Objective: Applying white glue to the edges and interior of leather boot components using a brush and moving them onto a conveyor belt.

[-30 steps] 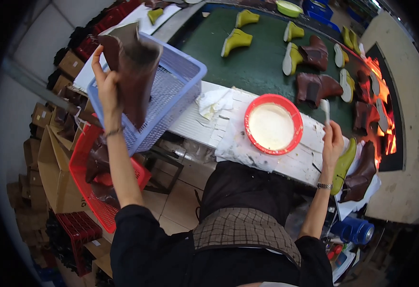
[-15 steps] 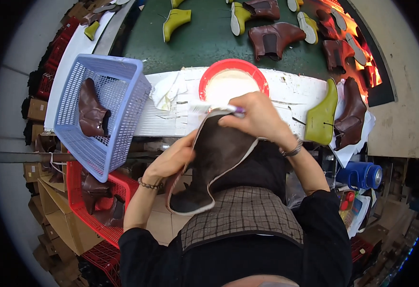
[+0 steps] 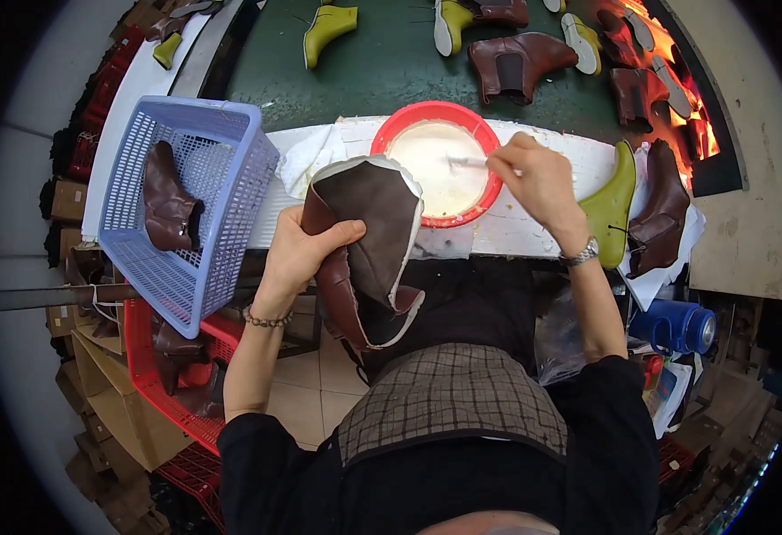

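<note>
A brown leather boot upper (image 3: 369,232) is gripped in my left hand (image 3: 306,254), its sole side open toward me and a whitish band running along its edge. The thumb presses on the dark lining. My right hand (image 3: 538,185) pinches a brush (image 3: 469,162) whose tip is over or in the creamy white liquid (image 3: 427,178). That liquid fills a red basin (image 3: 491,198) on the white-covered bench edge, just beyond the boot upper. Motion blurs the brush, so whether its tip touches the liquid is unclear.
A blue basket (image 3: 253,143) holding a brown boot upper (image 3: 170,201) stands left, above a red crate (image 3: 141,374). A lime-green boot last (image 3: 607,209) and a brown boot (image 3: 658,214) stand right. More boots and lasts lie on the green belt (image 3: 391,71) near a glowing heater.
My right hand has moved away from the boot upper, carrying the brush right to the basin. My left hand has raised and turned the upper.
</note>
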A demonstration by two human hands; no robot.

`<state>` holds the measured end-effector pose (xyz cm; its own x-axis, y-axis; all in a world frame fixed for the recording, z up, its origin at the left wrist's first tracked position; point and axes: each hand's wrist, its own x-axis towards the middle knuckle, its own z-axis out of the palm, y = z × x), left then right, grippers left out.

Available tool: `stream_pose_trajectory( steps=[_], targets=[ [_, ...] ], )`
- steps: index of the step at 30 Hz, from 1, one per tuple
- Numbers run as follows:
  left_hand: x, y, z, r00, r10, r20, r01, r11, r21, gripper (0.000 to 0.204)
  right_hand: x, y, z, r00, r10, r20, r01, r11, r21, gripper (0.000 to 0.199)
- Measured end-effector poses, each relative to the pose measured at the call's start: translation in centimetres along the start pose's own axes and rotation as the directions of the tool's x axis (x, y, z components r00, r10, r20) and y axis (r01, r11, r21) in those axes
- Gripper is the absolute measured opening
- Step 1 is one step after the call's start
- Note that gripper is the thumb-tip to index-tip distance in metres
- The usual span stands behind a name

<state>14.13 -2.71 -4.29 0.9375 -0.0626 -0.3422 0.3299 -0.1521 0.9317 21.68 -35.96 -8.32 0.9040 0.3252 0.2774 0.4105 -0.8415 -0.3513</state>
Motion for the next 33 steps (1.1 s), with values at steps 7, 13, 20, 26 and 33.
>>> stream_pose_trajectory(
  steps=[7,13,20,26,33],
  targets=[
    [0.3,4.1,0.8,0.969,-0.134,0.205,0.120,0.990,0.080,0.019,2.0,-2.0,-2.9,0.967,-0.134,-0.217,0.244,0.740,0.627,0.012],
    [0.0,4.5,1.2,0.994,0.077,0.078,-0.065,0.987,-0.144,0.017,1.2,-2.4,-3.1,0.949,-0.205,-0.239,0.288,0.872,0.395,0.013],
    [0.0,4.9,0.1,0.946,0.269,-0.181,-0.285,0.956,-0.069,0.012,-0.9,-4.7,-2.2,0.938,-0.157,-0.310,0.290,0.845,0.450,0.014],
    [0.8,5.4,-1.5,0.971,0.226,-0.082,-0.230,0.972,-0.046,0.017,-0.3,-3.9,-2.1,0.966,-0.015,-0.259,0.190,0.722,0.666,0.014],
    [1.4,4.1,-2.5,0.933,0.045,0.356,-0.050,0.999,0.005,0.035,3.6,-4.3,-3.6,0.939,-0.235,-0.250,0.342,0.695,0.633,0.012]
  ],
)
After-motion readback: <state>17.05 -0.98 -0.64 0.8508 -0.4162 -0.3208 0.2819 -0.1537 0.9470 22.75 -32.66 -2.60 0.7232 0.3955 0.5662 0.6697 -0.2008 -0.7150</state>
